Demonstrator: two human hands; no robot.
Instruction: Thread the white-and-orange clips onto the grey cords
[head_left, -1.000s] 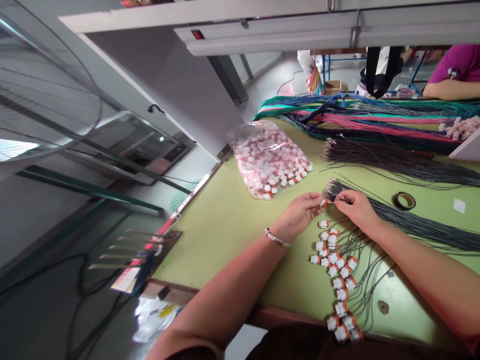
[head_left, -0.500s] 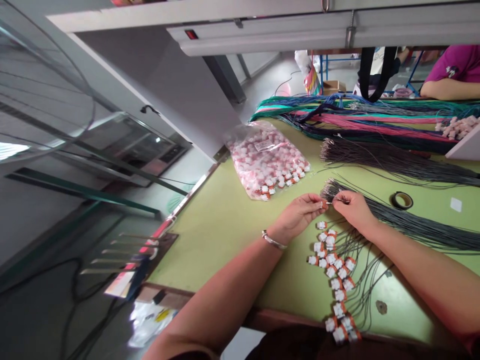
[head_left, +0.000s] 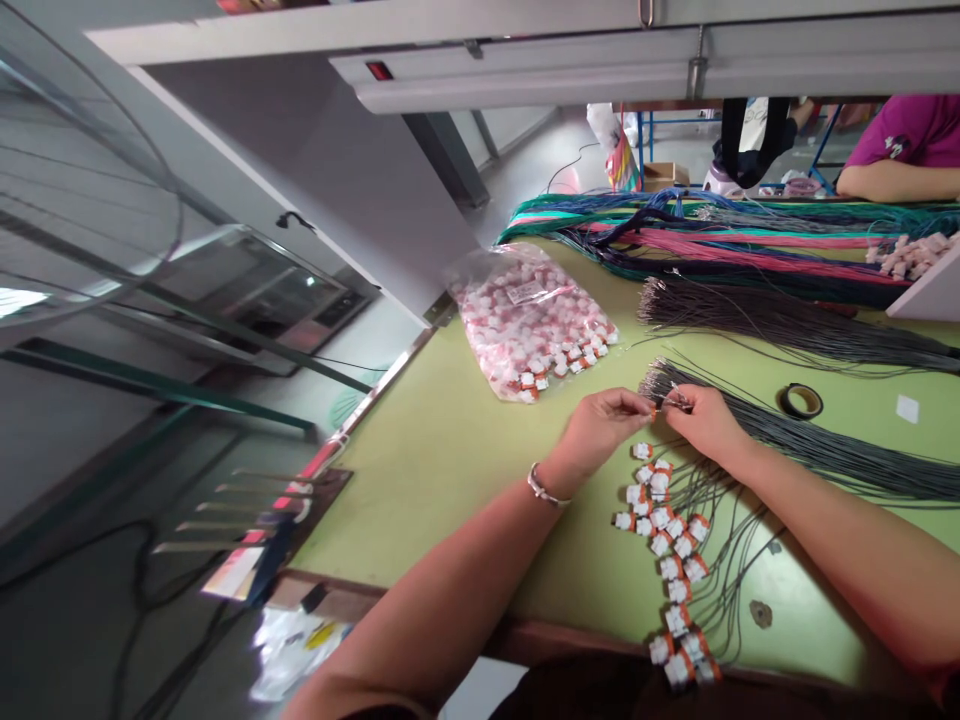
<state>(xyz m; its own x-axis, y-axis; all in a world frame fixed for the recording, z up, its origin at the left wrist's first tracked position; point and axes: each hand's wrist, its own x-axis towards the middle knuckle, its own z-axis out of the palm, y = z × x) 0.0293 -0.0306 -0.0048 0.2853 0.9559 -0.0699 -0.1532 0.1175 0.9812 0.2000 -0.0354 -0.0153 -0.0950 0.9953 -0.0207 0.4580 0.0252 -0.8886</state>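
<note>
My left hand pinches a small orange-and-white plug connector, mostly covered by the fingertips. Right beside it, my right hand is closed on dark wires, whose metal terminals poke out between thumb and fingers. The fingertips of both hands almost meet. Below them lie several white-and-orange connectors with dark wires attached, strung out toward the table's near edge. A bundle of grey wires with bare terminals at its left end runs behind my right hand.
A clear bag of connectors lies at the back left of the green table. Behind are a second dark wire bundle and coloured wires. A tape roll sits to the right. Across the table is another person's arm.
My left fingertips have shifted slightly and cover more of the connector. The hands are a touch closer together; the wire seen between them is now hardly visible. The view moved slightly.
</note>
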